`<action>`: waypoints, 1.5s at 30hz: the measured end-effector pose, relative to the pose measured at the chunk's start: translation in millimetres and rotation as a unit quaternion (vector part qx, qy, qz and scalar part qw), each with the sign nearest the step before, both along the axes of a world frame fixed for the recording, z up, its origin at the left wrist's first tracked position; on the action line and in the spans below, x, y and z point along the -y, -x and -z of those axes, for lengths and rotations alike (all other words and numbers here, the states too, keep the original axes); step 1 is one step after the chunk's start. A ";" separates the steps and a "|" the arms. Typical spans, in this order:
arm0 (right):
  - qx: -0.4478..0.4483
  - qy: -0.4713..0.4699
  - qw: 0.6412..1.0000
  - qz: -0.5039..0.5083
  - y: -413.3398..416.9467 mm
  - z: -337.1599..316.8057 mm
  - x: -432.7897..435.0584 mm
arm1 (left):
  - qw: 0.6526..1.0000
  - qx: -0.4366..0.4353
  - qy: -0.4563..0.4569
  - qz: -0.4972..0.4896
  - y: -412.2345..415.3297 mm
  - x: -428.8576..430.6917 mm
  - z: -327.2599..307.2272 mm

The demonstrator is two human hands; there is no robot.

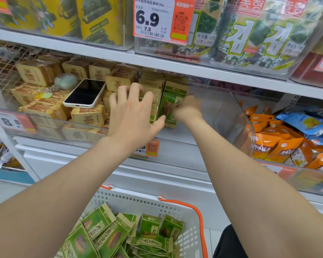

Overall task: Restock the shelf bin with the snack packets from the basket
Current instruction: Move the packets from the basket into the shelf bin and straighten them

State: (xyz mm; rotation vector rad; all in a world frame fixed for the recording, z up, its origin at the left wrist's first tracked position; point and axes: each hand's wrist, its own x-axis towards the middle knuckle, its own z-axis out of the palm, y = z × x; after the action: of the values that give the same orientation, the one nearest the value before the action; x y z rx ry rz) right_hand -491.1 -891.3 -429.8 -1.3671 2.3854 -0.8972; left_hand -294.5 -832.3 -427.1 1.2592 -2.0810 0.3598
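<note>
In the clear shelf bin [237, 112] at mid-shelf, a row of green packets [153, 81] is being held upright. The printed faces are being shown toward the aisle, long axes up and down, and the row itself runs front to back.

The left grip [132, 112] is being draped over the tops of the row. Its fingers are curled over the far side and its thumb is being pressed along the lower edge of the front packet [172, 101], so the whole stack is being clamped together. The right grip [187, 108] is being held against that front packet's right edge. It's blurred and the fingers are hidden, so whether anything's being pinched or just nudged can't be told.

The bit that matters for what comes next: the rest of the stock, the loose packets [108, 237], is being carried in the basket [185, 216] straight below, toward the body. It sits under both forearms, a touch nearer the left one. Those packets are lying flat and jumbled, long axes pointing all over. So probably each one will need to be lifted, stood on end and turned face-out before being slotted in at the front of the row.

A phone [85, 93] is being rested on the tan packs in the next bin to the left.
</note>
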 end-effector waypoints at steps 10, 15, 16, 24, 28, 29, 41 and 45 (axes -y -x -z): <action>-0.002 -0.067 0.997 -0.037 -2.1 -3.8 -22.9 | 1.000 -0.002 0.008 0.006 -2.0 -6.4 -0.7; -0.095 -0.076 0.991 -0.053 -10.3 -18.4 -54.3 | 0.998 -0.001 0.038 0.054 0.2 -24.0 -2.8; -0.102 -0.052 0.992 -0.057 -14.1 -21.3 -64.0 | 0.996 -0.003 0.055 0.075 0.1 -30.0 -4.5; -0.251 0.178 0.941 -0.144 -45.5 -37.3 -157.6 | 0.985 0.026 -0.039 0.167 -16.0 -77.9 -2.8; -0.276 0.114 0.936 -0.188 -66.1 -17.2 -205.9 | 0.935 0.243 -0.219 0.136 -26.0 -89.4 28.3; -0.296 0.070 0.930 -0.207 -69.9 -7.3 -215.0 | 0.909 0.295 -0.262 0.138 -28.4 -93.5 35.0; -0.421 -0.326 0.706 -0.467 -68.7 143.8 -247.0 | 0.738 0.498 -0.430 0.149 -28.1 -134.6 91.9; -0.438 -0.455 0.596 -0.496 -69.9 204.9 -263.4 | 0.759 0.478 -0.409 0.165 -31.1 -128.7 97.9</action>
State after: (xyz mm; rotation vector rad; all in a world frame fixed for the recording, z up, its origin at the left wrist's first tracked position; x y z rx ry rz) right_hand -421.2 -627.9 -634.7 -2.2811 1.3427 1.3629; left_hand -263.4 -703.6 -525.0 1.2044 -3.5518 -0.1820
